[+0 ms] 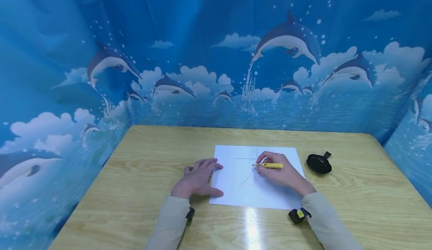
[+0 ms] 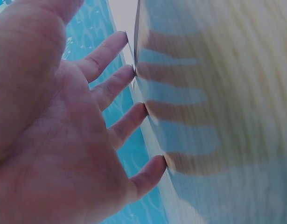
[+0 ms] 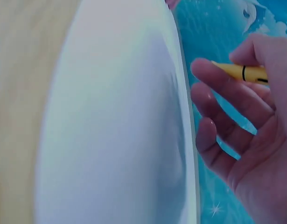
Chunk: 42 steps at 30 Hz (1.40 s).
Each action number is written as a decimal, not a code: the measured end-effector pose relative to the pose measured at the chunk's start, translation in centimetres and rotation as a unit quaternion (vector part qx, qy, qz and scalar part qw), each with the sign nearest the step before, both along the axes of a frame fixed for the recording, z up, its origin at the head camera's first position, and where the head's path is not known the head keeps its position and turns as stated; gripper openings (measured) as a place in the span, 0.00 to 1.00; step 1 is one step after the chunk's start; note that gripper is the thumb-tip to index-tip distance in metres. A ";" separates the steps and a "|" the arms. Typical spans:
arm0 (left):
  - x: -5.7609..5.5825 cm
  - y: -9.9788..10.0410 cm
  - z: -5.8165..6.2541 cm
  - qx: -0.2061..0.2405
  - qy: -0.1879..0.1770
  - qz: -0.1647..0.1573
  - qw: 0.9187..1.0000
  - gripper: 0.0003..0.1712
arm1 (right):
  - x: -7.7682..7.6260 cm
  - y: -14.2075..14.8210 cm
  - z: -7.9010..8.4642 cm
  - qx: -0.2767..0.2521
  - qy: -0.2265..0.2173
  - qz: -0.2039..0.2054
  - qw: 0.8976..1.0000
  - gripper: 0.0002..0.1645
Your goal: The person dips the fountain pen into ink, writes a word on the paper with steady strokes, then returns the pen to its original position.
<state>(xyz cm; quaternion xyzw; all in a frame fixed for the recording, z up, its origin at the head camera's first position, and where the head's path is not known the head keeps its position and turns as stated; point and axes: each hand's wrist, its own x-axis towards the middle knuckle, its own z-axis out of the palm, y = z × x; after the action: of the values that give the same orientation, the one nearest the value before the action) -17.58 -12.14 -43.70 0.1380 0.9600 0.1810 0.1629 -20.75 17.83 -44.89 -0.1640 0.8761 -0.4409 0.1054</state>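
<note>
A white sheet of paper (image 1: 229, 190) lies on the wooden table, carrying a few thin drawn lines: a straight corner near its top and a slanting curve below. My right hand (image 1: 278, 170) pinches a yellow pen (image 1: 273, 165) between thumb and fingers, its tip at the upper end of the curve. In the right wrist view the pen (image 3: 250, 73) sits between thumb and index finger, the other fingers loosely bent. My left hand (image 1: 199, 180) rests at the sheet's left edge with fingers spread; in the left wrist view its fingertips (image 2: 155, 163) touch down on the surface.
A small black pan-shaped dish (image 1: 318, 164) with a short tab stands right of the paper. The wooden table (image 1: 145, 167) ends at a blue dolphin-print curtain (image 1: 202, 54) behind and at the sides. Black wrist devices (image 1: 297, 216) are strapped on both wrists.
</note>
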 end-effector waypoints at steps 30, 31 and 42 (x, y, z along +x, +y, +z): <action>0.0 0.0 0.3 -0.005 -0.001 -0.008 1.000 0.47 | -1.4 1.0 -0.6 0.032 0.016 -0.087 0.996 0.11; 0.0 0.0 0.4 -0.006 -0.001 -0.008 1.000 0.47 | -1.4 1.0 -0.6 0.031 0.015 -0.088 0.995 0.11; 0.0 0.0 0.3 -0.007 -0.001 -0.009 1.000 0.47 | -1.5 0.9 -0.7 0.052 0.020 -0.082 0.995 0.12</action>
<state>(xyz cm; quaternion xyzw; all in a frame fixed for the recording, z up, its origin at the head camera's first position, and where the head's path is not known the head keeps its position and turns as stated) -17.62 -12.15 -43.37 0.1454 0.9598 0.1728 0.1666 -22.22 18.78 -45.62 -0.0947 0.9103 -0.3985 0.0596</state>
